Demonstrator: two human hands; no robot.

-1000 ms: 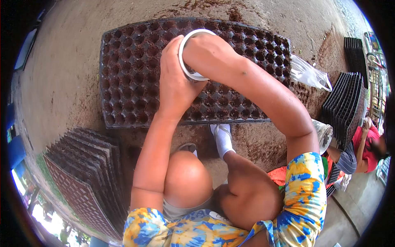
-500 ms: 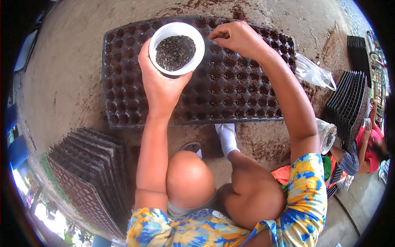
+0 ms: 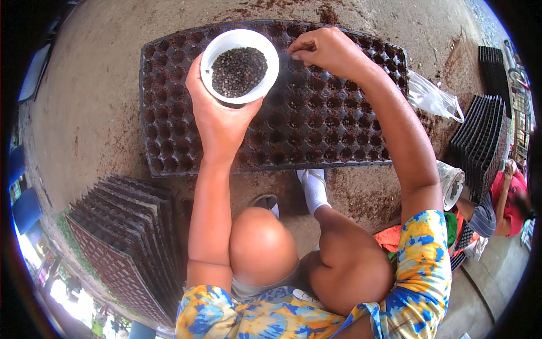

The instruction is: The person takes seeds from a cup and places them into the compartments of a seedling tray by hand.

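Note:
My left hand is wrapped round a white plastic cup and holds it above the seedling tray. Small dark round seeds partly fill the cup. To the right of the cup, my right hand is over the far part of the tray with thumb and fingertips pinched together. Whatever sits in that pinch is too small or hidden to make out. The black tray has rows of round cells with dark brown soil in them.
Stacked black trays stand at the lower left, with another stack at the right. A white plastic bag lies by the tray's right edge, and a whitish bucket is below it. Another person sits at far right.
Both hands stay in nearly the same place, with the right fingers still pinched over the tray. The view shifts slightly. At far right, the other person's arms have moved a little.

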